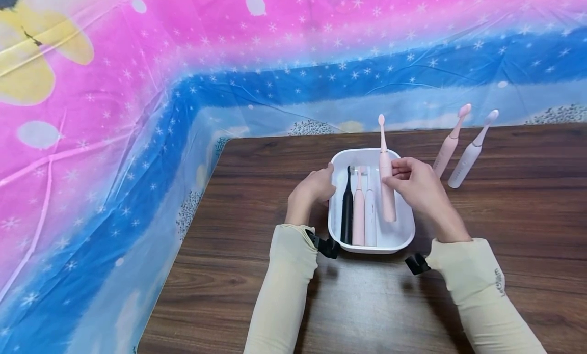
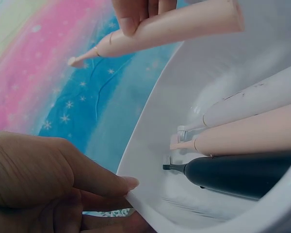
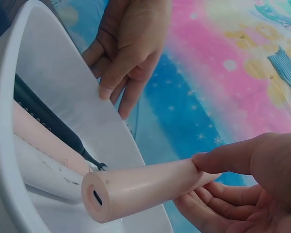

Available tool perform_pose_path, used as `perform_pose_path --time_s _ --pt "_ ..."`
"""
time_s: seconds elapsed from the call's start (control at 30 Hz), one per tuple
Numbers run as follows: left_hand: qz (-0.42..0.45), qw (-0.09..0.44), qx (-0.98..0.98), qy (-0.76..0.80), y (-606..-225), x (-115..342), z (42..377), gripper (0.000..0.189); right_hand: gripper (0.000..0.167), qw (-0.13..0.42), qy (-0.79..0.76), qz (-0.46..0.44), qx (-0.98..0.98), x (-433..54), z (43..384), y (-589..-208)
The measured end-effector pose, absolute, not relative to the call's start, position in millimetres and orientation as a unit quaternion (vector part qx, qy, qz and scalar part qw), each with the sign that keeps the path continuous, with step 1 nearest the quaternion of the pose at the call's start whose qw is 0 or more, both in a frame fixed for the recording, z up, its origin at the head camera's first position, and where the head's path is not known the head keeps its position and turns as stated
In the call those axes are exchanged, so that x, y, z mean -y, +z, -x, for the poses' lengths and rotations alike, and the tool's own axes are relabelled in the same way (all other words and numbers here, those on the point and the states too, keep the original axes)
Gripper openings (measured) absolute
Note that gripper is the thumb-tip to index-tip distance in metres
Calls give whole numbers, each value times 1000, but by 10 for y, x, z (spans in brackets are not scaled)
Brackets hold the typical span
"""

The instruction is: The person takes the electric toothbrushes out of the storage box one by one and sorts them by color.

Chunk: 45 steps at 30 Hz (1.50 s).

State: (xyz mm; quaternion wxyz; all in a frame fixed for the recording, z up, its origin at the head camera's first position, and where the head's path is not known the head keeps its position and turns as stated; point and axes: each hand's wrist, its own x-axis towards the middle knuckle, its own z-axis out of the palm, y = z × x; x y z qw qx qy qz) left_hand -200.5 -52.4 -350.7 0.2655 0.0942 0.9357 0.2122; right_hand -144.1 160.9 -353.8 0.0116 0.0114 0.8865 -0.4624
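Note:
My right hand [image 1: 422, 186] pinches a pink electric toothbrush [image 1: 388, 196] between thumb and fingers, brush head up, above the right side of a white plastic tub [image 1: 403, 232]. In the right wrist view the charging port on the base of this toothbrush [image 3: 140, 191] faces the camera. My left hand [image 1: 314, 187] grips the tub's left rim, thumb on the edge and fingers outside, as the left wrist view shows. Side by side in the tub's left half lie a black toothbrush [image 1: 347, 216], a pink toothbrush [image 1: 358, 219] and a white toothbrush [image 1: 370, 219].
Right of the tub, another pink toothbrush [image 1: 446, 155] and a pale white toothbrush [image 1: 465, 165] stand upright on the dark wooden table [image 1: 220, 272]. A pink and blue patterned cloth [image 1: 293, 79] hangs behind the table and along its left side.

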Motion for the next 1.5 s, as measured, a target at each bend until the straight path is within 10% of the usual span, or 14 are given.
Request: perform_pose_path --time_s 1.5 --pt "-82 266 -936 214 -3495 517 1990 65 44 -184 -538 -75 -819 -2131 1443 -3579"
